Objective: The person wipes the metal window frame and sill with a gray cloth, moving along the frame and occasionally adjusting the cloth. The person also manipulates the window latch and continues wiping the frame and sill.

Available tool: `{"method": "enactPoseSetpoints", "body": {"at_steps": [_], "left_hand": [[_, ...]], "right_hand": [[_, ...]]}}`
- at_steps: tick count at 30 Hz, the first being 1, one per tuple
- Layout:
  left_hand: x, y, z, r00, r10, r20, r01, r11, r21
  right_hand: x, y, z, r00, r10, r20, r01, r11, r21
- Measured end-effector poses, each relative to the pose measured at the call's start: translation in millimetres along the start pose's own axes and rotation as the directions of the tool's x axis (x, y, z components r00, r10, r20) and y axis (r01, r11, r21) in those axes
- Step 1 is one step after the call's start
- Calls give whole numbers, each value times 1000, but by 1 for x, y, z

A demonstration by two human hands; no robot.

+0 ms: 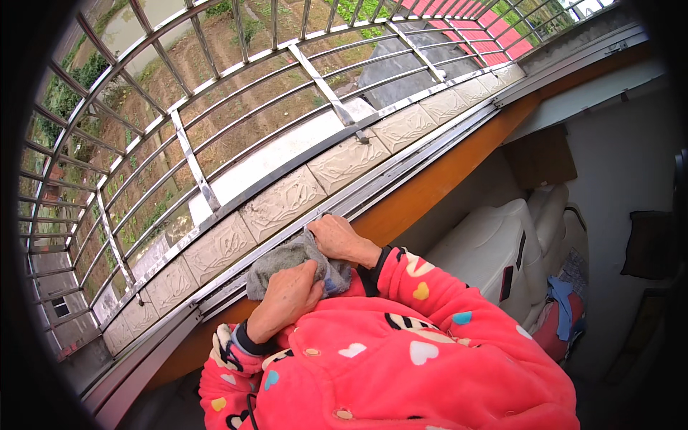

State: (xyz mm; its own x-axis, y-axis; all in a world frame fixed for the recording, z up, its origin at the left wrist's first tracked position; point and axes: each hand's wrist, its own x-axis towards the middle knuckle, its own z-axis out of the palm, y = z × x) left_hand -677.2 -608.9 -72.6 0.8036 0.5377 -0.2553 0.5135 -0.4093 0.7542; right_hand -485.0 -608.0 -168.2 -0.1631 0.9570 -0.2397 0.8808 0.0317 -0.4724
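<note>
A damp-looking grey cloth (pixel 285 260) lies bunched over the sliding window's metal track (pixel 371 193), just in front of my chest. My left hand (pixel 290 295) is closed on its near side, knuckles up. On the far right part of the cloth my right hand (pixel 336 236) grips a fold, with its fingertips close to the track. The two hands are a short way apart, and cloth shows between them. Parts of the track under the cloth are hidden.
Beyond the track runs a tiled ledge (pixel 285 201), enclosed by a stainless steel window guard (pixel 193 161). An orange wooden sill (pixel 430 188) borders the track on the room side. Inside at right stand a white sofa (pixel 478 242) and a blue cloth (pixel 561 306).
</note>
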Motion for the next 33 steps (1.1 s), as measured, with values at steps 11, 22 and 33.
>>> {"method": "enactPoseSetpoints", "body": {"at_steps": [11,22,33], "left_hand": [[-10,22,9,974,-110,-199,135,984,116],[-8,41,30,868,-148,-474,180,983,23],[9,31,59,919,-202,-340,198,979,-48]], "right_hand": [[17,3,20,998,-17,-56,29,973,228],[63,22,-26,988,-133,-82,148,639,755],[23,67,-64,978,-147,146,17,759,650]]}}
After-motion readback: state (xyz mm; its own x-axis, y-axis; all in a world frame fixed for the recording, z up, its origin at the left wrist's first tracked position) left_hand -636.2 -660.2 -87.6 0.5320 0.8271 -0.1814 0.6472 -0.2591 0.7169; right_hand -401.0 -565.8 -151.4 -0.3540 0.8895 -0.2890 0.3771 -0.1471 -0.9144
